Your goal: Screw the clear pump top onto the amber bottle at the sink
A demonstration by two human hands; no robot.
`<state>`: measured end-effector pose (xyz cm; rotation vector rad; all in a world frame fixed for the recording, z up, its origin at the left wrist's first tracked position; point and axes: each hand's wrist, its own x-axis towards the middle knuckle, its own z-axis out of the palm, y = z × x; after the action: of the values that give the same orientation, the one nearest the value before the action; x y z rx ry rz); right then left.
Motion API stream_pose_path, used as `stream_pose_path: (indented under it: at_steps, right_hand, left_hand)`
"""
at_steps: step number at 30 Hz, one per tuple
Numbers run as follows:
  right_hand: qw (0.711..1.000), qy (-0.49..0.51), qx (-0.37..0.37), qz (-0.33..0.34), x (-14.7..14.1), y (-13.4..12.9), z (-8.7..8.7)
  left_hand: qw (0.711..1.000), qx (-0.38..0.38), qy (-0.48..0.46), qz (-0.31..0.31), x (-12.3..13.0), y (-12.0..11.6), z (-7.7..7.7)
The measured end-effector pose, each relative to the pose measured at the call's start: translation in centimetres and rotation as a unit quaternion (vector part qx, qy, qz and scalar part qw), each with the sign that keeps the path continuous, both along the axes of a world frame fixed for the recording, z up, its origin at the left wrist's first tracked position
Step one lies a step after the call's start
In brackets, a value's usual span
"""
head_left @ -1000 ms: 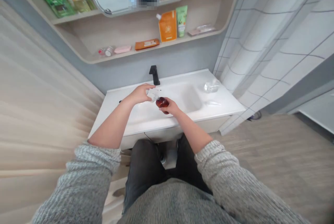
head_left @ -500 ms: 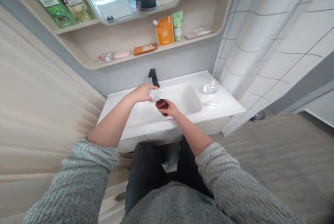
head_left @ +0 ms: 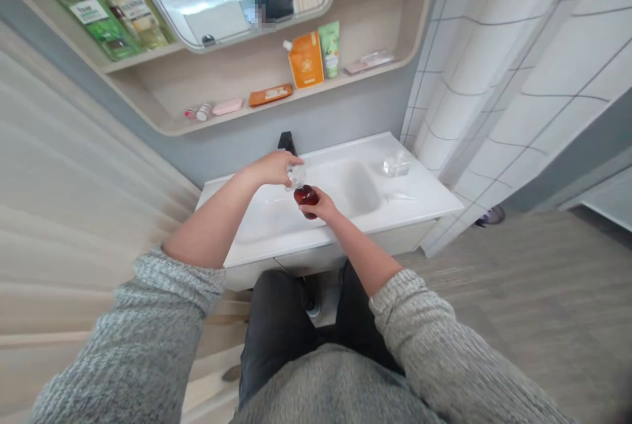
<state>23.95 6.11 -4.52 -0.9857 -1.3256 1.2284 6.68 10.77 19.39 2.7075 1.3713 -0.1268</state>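
Gripping glossy dk red-brown btl point(head_left: 307, 195) w/ R hand point(head_left: 324, 206), clear see-thru container point(head_left: 297, 175) w/ L hand point(head_left: 277, 168).

Red-brown bottle point(head_left: 305, 196) in right fingers point(head_left: 313, 209), clear container point(head_left: 297, 176) in left fingers point(head_left: 295, 160)

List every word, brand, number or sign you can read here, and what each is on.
No text reads with certainty.
Green bottle: white label, lettering too blurred.
Yellow bottle: label too blurred.
Orange pouch: pale print, too small.
Green tube: print too small.
Orange packet: pale patch, too blurred.
Brown bottle in the right hand: no lettering visible.
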Motion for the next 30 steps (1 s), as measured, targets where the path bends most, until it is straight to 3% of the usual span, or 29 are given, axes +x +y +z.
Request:
stream_pose_path:
  at_steps: [13, 30]
  right_hand:
    - [0.999, 0.010, 0.024, -0.019, 0.0, 0.2, -0.2]
    - [0.999, 0.011, 0.031, -0.028, -0.1, 0.5, -0.7]
  left_hand:
    - [0.997, -0.007, 0.072, -0.010, 2.6, 0.0, 2.0]
    - [0.992, -0.002, 0.124, -0.008, 4.3, -0.2, 2.8]
